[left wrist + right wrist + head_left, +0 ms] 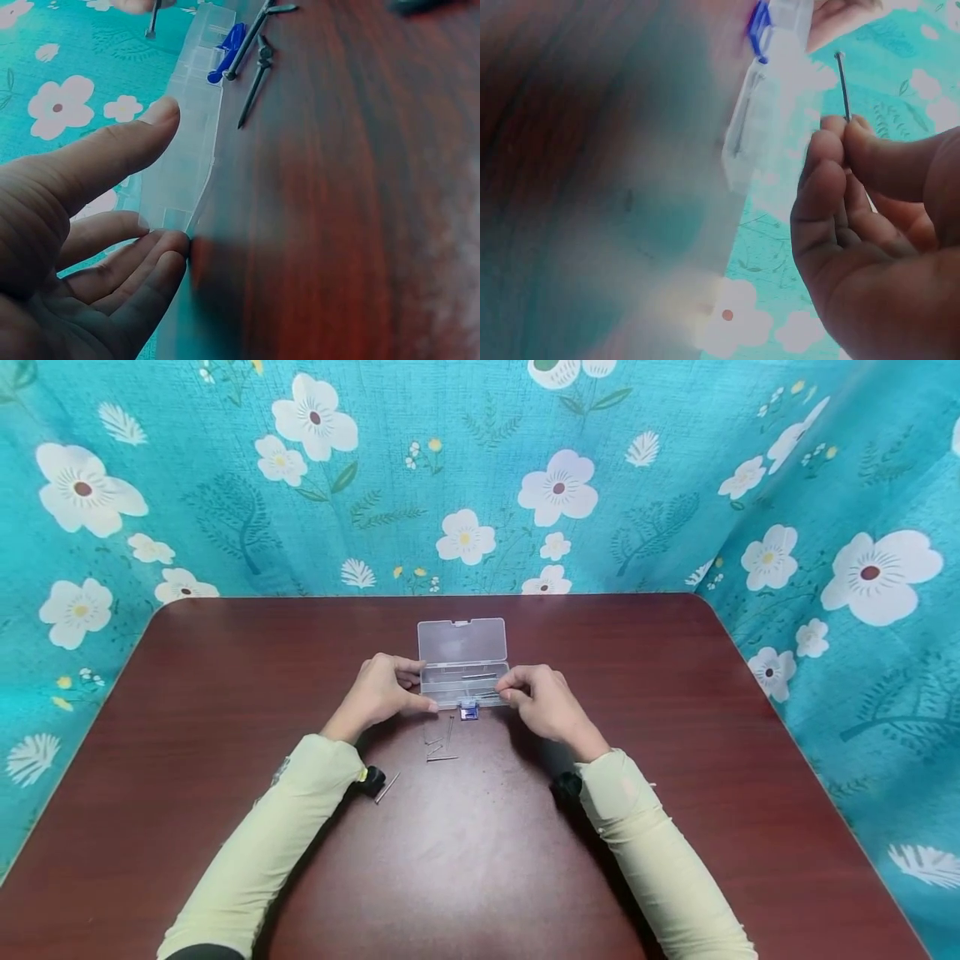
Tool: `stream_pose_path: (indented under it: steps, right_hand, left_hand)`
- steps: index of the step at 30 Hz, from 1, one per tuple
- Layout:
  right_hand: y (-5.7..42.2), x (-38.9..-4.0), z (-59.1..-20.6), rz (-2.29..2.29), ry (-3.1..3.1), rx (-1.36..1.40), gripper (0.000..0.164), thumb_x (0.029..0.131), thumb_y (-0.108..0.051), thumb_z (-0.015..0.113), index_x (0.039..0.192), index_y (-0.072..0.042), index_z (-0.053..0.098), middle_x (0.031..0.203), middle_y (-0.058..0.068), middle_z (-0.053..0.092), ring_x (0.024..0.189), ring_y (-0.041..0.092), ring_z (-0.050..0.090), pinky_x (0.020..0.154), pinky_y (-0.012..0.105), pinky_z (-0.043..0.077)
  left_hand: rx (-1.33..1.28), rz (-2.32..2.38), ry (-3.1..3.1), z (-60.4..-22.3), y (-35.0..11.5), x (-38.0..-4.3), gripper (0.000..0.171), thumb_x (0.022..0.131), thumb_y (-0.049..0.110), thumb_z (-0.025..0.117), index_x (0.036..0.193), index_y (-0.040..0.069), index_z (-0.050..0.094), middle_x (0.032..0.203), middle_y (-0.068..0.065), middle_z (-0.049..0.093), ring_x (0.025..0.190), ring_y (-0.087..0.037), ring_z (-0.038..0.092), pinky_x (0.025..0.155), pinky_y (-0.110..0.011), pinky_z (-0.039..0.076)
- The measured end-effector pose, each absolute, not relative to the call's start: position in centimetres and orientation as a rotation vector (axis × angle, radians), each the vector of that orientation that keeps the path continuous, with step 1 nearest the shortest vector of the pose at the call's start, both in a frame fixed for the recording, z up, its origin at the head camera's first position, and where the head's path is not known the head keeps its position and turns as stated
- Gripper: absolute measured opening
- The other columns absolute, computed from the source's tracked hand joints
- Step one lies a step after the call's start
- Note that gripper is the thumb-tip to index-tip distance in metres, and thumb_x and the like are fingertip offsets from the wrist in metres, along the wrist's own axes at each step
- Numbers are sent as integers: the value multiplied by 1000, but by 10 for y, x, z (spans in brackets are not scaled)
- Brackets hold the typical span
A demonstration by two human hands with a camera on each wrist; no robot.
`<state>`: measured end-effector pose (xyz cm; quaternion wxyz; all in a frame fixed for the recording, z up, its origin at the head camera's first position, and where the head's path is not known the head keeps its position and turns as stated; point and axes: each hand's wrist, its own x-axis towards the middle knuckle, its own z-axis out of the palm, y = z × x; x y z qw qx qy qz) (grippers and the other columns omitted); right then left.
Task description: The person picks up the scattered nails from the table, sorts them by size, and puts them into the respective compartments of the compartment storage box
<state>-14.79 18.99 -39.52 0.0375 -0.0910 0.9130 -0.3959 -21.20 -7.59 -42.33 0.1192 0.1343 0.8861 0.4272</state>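
Observation:
A clear plastic box (465,683) stands with its lid (462,642) raised at the back and a blue latch (468,711) at the front. My left hand (386,687) holds the box's left end, thumb at the front corner and fingers by the side. In the right wrist view, my right hand (870,217) pinches a nail (844,86) between thumb and fingertips, its head sticking out. The head view places that hand over the box's right end. Several nails lie in the box's compartments; a divider runs lengthwise.
Several loose nails (442,758) lie on the dark red table (480,860) just in front of the box. Another nail (387,787) rests near the left wrist. A turquoise flowered curtain (465,485) hangs behind the table and along its sides.

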Motion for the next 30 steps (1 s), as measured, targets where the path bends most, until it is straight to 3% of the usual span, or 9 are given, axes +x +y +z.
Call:
stream_pose_path:
  steps: [6, 19, 30]
  right_hand:
    - [191, -156, -405, -1230, 2826, -181, 12, 98, -6, 65, 102, -6, 76, 91, 6, 72, 75, 18, 62, 70, 36, 49]
    - [178, -169, -407, -1114, 2924, -240, 10, 97, -9, 69, 97, -10, 78, 91, 0, 72, 80, 18, 62, 77, 38, 50]
    - [175, -166, -409, -1138, 2900, -214, 10, 97, -11, 67, 98, -10, 76, 78, 2, 68, 66, 20, 56, 64, 36, 46]
  left_hand:
    - [383, 1254, 2586, -426, -76, -212, 74, 63, 23, 99, 128, 2, 69, 107, -13, 74, 100, -24, 69, 89, -40, 54]
    - [388, 1292, 2596, -424, -78, -214, 74, 62, 23, 99, 127, 3, 70, 106, -12, 74, 99, -23, 69, 89, -39, 54]
    - [384, 1307, 2600, -427, -79, -216, 74, 63, 22, 99, 128, 3, 70, 106, -11, 74, 98, -23, 69, 89, -39, 54]
